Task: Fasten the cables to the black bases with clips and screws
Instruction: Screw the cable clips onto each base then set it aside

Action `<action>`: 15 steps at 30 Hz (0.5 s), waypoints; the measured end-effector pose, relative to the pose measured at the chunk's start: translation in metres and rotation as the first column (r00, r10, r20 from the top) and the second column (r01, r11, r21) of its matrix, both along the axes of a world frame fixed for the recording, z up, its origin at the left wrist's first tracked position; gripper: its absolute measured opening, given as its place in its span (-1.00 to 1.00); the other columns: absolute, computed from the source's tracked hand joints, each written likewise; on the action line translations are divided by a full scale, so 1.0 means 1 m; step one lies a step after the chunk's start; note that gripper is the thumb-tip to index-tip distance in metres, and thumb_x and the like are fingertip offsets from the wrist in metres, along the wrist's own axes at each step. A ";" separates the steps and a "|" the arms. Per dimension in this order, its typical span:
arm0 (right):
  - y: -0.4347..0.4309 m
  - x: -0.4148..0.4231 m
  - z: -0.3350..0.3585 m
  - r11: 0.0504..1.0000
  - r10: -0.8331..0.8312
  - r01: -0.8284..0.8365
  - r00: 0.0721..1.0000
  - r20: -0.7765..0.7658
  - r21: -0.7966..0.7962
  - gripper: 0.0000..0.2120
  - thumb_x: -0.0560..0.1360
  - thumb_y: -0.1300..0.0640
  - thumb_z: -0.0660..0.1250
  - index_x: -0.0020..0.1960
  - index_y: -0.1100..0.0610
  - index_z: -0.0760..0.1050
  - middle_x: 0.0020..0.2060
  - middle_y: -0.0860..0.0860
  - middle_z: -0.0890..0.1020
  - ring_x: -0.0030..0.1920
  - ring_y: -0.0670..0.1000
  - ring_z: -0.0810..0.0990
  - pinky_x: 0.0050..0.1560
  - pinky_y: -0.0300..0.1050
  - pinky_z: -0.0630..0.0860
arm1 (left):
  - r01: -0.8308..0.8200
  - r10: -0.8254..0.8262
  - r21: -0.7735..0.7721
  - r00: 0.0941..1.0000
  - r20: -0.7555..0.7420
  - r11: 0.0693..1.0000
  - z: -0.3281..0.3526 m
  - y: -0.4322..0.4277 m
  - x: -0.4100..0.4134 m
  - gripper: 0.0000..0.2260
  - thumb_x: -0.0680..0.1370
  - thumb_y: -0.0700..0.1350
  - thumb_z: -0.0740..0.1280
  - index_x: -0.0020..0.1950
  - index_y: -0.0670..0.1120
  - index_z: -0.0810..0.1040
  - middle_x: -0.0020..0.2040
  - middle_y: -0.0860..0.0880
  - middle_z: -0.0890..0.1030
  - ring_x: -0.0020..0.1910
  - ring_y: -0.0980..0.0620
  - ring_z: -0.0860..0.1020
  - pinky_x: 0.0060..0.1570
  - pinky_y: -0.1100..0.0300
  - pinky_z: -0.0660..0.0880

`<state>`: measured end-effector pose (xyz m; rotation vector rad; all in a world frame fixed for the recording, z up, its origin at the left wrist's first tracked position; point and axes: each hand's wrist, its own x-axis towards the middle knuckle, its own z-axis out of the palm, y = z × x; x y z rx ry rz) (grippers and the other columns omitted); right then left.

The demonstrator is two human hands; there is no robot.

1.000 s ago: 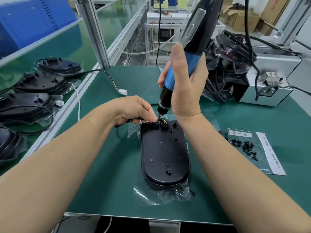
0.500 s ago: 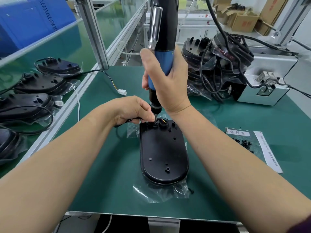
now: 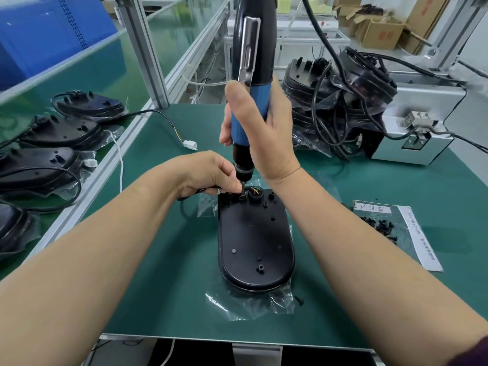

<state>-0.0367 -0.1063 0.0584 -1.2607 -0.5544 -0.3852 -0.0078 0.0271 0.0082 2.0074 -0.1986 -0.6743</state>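
Wires (image 3: 255, 191) of yellow and orange sat inside a round collar (image 3: 261, 198) at the far end of the black base (image 3: 254, 241), which lay flat on a crumpled clear bag (image 3: 227, 305) on the green mat (image 3: 158, 286). The left hand (image 3: 208, 173) had its fingers curled tight, the tips pinched on the black cable (image 3: 183, 200) where it met the base's far edge. The cable trailed out from under the palm. Whether a clip sat beneath those fingertips could not be told.

Hard against the left fingertips, on their right, the bit (image 3: 241, 186) of the electric screwdriver (image 3: 253, 48) stood upright and pressed down on the base beside the collar. The right hand (image 3: 266, 133) was wrapped fully round the screwdriver's blue grip, above the left fingers. The rest of the base stretched from the fingertips toward the person, between the two forearms.

Well to the right of the right hand's fingers, black screws (image 3: 380, 224) lay heaped on a printed paper sheet (image 3: 420, 233). One loose screw (image 3: 300, 301) lay by the bag's near corner. Beyond the right hand, a stack of bagged bases (image 3: 343, 101) with tangled cords stood beside a grey metal box (image 3: 417, 122).

Left of the left hand, more bases (image 3: 68, 130) lay in a row on a lower shelf, and a white connector (image 3: 190, 146) lay on the mat just beyond the left knuckles. Cardboard boxes (image 3: 380, 33) stood far behind, their contents unclear.
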 end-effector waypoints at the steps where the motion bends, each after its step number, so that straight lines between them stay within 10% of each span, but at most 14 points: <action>1: 0.000 0.001 0.000 1.000 0.010 -0.010 1.000 0.003 0.005 -0.73 0.48 -0.03 0.37 -0.07 0.14 0.39 -0.42 0.04 0.51 -0.50 0.16 0.50 -0.41 -0.08 0.47 | 0.002 -0.002 -0.001 1.000 0.002 1.000 0.001 0.000 -0.001 -0.76 0.43 -0.32 0.46 -0.41 -0.14 0.57 -0.47 0.01 0.53 -0.56 0.18 0.37 -0.53 0.38 0.28; 15: 0.004 0.005 -0.001 1.000 0.002 -0.002 1.000 0.006 0.002 -0.77 0.48 0.08 0.34 -0.18 0.20 0.36 -0.53 0.02 0.44 -0.58 0.16 0.44 -0.46 -0.14 0.40 | 0.060 -0.066 0.105 0.997 0.049 0.993 0.008 -0.001 -0.010 -0.80 0.48 -0.32 0.43 -0.31 -0.14 0.54 -0.54 0.14 0.49 -0.57 0.23 0.33 -0.50 0.44 0.28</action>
